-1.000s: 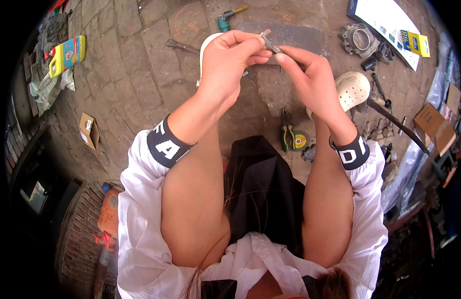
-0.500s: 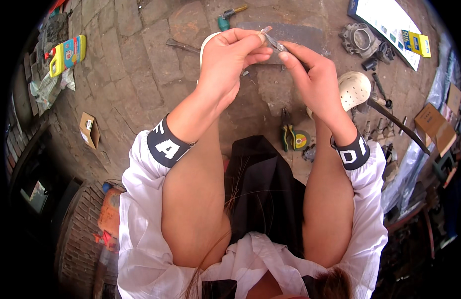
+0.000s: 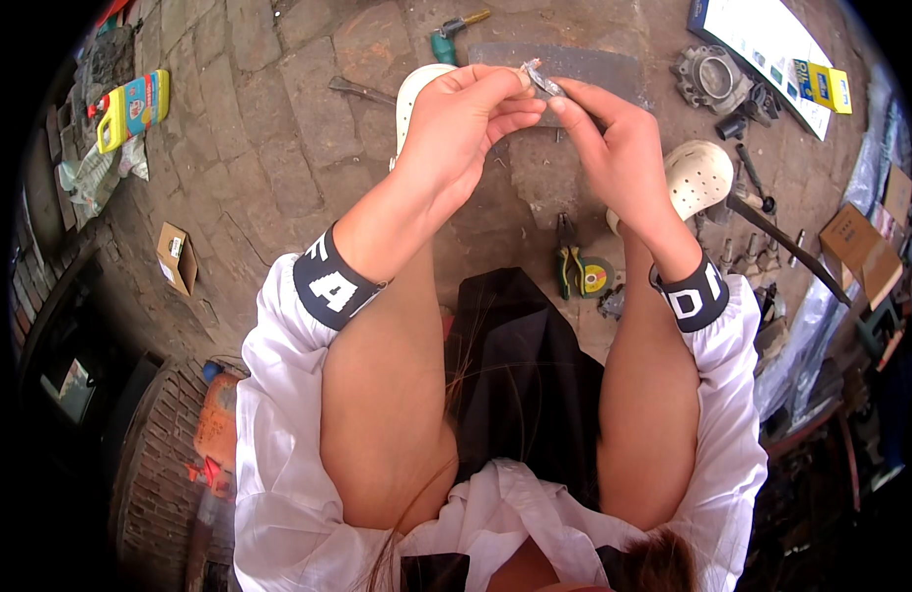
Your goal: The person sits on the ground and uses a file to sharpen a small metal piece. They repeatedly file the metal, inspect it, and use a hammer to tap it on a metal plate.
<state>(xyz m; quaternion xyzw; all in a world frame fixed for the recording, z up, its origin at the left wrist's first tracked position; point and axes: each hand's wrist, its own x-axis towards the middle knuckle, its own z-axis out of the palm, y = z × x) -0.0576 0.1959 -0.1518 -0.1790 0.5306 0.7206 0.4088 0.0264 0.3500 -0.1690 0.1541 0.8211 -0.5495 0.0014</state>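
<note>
Paved floor [image 3: 298, 168] of worn brownish stones fills most of the view, the person low over it with knees apart, white sleeves [image 3: 288, 395] ending in black cuffs with white lettering. Toward the upper right, a white printed board [image 3: 762, 49] with a blue edge; at the far right, an opened brown carton [image 3: 860, 252] on clear plastic sheeting. A dark flat plate [image 3: 599, 71] lies on the stones just beyond the fingers. Left hand [image 3: 456, 123] narrow, thumb and fingertips pinched; right hand [image 3: 619, 148] likewise, thumb against the index finger. Yellow jug [image 3: 140, 109] with a blue label at upper left, well apart from both. Round grey metal casting [image 3: 712, 79] beside the board. Green-and-yellow-handled pliers [image 3: 568, 266] lie between the legs, a small yellow-faced disc [image 3: 596, 277] just right of them. Smallest of note — a crumpled clear wrapper [image 3: 541, 79], silvery and twisted, held between the two hands' fingertips above the plate's near edge; contents, if any, too small to tell.
</note>
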